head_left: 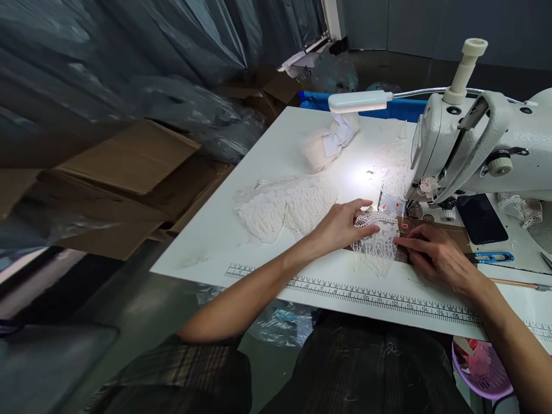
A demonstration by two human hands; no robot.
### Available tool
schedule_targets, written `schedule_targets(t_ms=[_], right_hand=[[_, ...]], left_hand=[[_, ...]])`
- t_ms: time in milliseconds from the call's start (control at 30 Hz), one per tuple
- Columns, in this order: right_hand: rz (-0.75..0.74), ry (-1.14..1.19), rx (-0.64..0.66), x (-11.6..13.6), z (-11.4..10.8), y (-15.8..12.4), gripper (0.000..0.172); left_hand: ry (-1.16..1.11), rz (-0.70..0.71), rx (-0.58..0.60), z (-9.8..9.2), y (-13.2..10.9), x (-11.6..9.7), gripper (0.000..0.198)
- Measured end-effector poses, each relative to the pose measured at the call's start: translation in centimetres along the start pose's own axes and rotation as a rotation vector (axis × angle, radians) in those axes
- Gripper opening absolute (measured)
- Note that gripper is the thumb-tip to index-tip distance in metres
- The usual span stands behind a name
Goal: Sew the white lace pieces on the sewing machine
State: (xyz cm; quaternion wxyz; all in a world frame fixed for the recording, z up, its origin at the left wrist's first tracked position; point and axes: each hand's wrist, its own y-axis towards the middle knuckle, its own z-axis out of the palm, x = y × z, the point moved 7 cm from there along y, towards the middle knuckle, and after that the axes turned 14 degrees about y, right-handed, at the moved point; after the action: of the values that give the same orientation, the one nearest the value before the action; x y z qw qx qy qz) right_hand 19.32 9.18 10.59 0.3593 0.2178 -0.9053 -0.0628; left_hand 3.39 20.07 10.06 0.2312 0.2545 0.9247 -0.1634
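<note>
A small piece of white fringed lace [376, 248] lies flat just in front of the sewing machine's [483, 138] needle area. My left hand [338, 229] rests on the lace's left side, thumb and forefinger stretched apart across it. At its right edge, my right hand [442, 256] has its fingers bent together, with the fingertips gripping the lace border. Under the lace and my right fingers is a brown plate [452, 234]. A strip of lace [390, 172] runs behind the presser foot [407, 208]. Larger lace pieces [287, 207] lie to the left.
A lamp [360, 102] lights the white table [207, 241], near a bundled pale cloth [330, 141]. On the right are a phone [482, 218], blue thread snips [494, 257] and a thin stick [520, 283]. Cardboard boxes [129, 155] stand left; a purple basket [489, 388] sits below.
</note>
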Motion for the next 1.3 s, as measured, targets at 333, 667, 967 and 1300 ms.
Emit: schedule_targets(t_ms=[333, 667, 967, 1300], right_hand=[[-0.028, -0.136, 0.017, 0.2, 0.6, -0.1, 0.036], [-0.049, -0.156, 0.006, 0.2, 0.7, -0.2, 0.035], [-0.025, -0.182, 0.017, 0.4, 0.6, -0.1, 0.035], [-0.051, -0.231, -0.049, 0.2, 0.5, -0.2, 0.036]], left_hand=[[0.013, 0.057, -0.035, -0.6, -0.3, -0.3, 0.063], [0.433, 0.484, -0.255, -0.5, -0.8, -3.5, 0.033], [0.730, 0.829, -0.065, 2.6, 0.1, -6.3, 0.031], [0.999, 1.018, -0.404, 3.4, 0.0, -6.5, 0.030]])
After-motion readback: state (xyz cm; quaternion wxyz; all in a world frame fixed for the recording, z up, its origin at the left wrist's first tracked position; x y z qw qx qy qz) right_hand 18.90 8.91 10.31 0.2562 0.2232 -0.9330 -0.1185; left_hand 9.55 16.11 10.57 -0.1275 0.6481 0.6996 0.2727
